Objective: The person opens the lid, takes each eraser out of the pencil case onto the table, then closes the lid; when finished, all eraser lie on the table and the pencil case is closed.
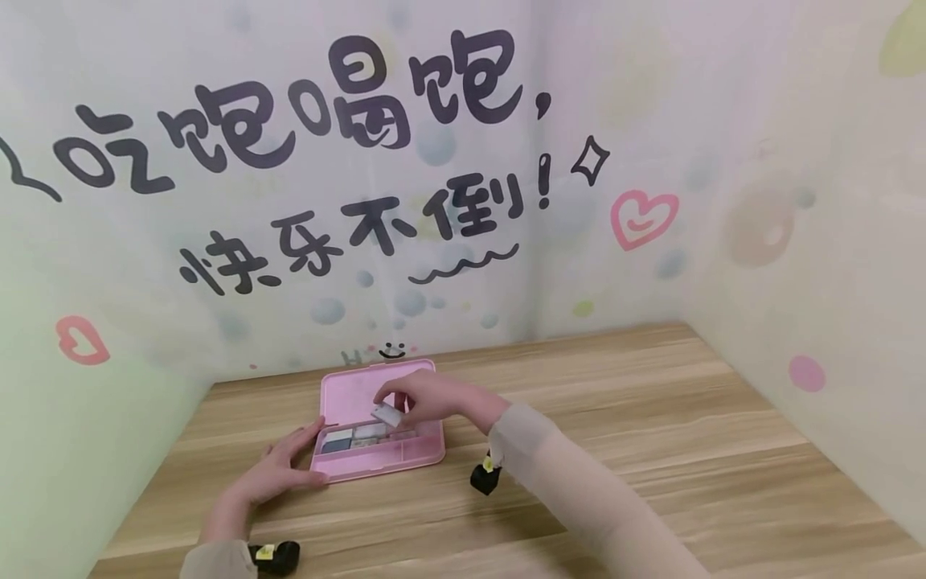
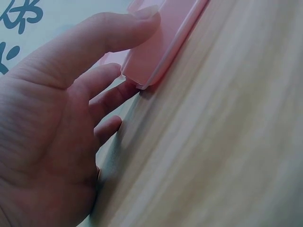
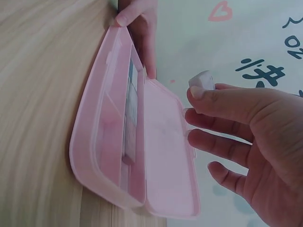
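Observation:
A pink pencil case (image 1: 423,452) lies with its lid (image 1: 347,394) folded back on the wooden table. My left hand (image 1: 278,472) grips the case's left end, thumb at the front corner and fingers at the back; in the left wrist view, the thumb (image 2: 128,29) lies against the pink plastic. Above the tray, my right hand (image 1: 427,396) pinches a small white eraser-like block (image 1: 387,414) between thumb and fingers. In the right wrist view, the white block (image 3: 202,80) is clear of the case. Several white and grey blocks (image 1: 369,432) sit in the rear compartment.
Wooden tabletop (image 1: 615,402) surrounds the case. A white printed backdrop (image 1: 463,241) stands close behind the lid, with pale walls at left and right. A black wrist camera (image 1: 485,474) hangs below my right wrist, another (image 1: 278,556) beside my left.

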`<act>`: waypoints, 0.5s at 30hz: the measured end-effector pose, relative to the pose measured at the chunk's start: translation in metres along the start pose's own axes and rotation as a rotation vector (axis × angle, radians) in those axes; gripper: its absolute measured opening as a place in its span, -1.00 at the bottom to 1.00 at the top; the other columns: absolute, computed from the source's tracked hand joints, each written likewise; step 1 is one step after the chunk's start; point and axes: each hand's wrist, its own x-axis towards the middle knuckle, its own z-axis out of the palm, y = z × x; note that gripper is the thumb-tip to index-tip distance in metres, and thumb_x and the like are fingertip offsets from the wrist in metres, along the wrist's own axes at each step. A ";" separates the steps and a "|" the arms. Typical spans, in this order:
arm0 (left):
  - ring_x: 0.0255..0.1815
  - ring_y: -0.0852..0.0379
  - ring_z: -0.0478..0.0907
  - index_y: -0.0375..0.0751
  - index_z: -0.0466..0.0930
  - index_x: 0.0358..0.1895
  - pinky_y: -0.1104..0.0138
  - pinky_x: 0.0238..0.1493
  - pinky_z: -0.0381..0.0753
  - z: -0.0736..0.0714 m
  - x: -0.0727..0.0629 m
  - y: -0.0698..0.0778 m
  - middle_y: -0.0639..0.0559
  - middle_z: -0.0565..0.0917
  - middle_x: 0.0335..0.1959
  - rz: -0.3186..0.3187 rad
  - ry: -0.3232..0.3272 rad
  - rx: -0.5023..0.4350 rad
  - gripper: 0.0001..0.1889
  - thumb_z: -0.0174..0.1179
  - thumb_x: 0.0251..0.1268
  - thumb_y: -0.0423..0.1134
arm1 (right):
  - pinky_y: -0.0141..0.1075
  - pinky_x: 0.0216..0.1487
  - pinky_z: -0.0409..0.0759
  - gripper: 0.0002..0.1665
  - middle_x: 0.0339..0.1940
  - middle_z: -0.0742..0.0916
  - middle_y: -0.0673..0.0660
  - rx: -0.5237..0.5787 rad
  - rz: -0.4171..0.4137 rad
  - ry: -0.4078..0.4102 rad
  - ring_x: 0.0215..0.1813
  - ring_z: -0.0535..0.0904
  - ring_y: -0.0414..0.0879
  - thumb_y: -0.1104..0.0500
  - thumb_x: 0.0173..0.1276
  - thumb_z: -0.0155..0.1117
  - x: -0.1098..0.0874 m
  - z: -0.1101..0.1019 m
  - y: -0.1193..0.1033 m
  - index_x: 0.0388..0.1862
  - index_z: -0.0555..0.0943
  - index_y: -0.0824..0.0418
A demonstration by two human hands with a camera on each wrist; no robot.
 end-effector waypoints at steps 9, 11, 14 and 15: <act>0.45 -0.49 -0.17 -0.22 0.03 0.53 -0.38 0.26 -0.48 0.000 0.001 -0.003 -0.48 0.05 0.45 -0.001 0.005 0.009 0.03 0.44 0.01 -0.04 | -0.43 -0.31 0.52 -0.45 -0.35 0.64 -0.09 0.091 0.073 0.025 -0.33 0.51 -0.22 0.32 0.23 0.37 -0.024 -0.009 0.020 0.22 0.53 0.11; 0.45 -0.49 -0.17 -0.21 0.03 0.53 -0.38 0.27 -0.48 0.001 0.001 -0.003 -0.48 0.05 0.46 -0.003 0.004 0.009 0.03 0.44 0.01 -0.04 | -0.42 -0.31 0.52 -0.45 -0.35 0.64 -0.09 0.101 0.092 0.040 -0.32 0.51 -0.21 0.31 0.22 0.38 -0.029 -0.012 0.024 0.21 0.54 0.10; 0.45 -0.49 -0.17 -0.20 0.03 0.53 -0.38 0.27 -0.48 0.001 0.002 -0.003 -0.48 0.05 0.46 -0.005 0.004 0.009 0.03 0.44 0.01 -0.04 | -0.40 -0.28 0.53 -0.45 -0.34 0.64 -0.09 0.118 0.117 0.064 -0.30 0.51 -0.19 0.29 0.21 0.41 -0.039 -0.016 0.028 0.20 0.55 0.10; 0.45 -0.49 -0.18 -0.20 0.03 0.53 -0.38 0.27 -0.48 0.001 0.001 -0.003 -0.48 0.04 0.46 -0.005 0.003 0.006 0.03 0.44 0.02 -0.04 | -0.39 -0.27 0.54 -0.45 -0.34 0.64 -0.08 0.121 0.121 0.072 -0.30 0.51 -0.19 0.28 0.20 0.42 -0.042 -0.017 0.029 0.19 0.55 0.10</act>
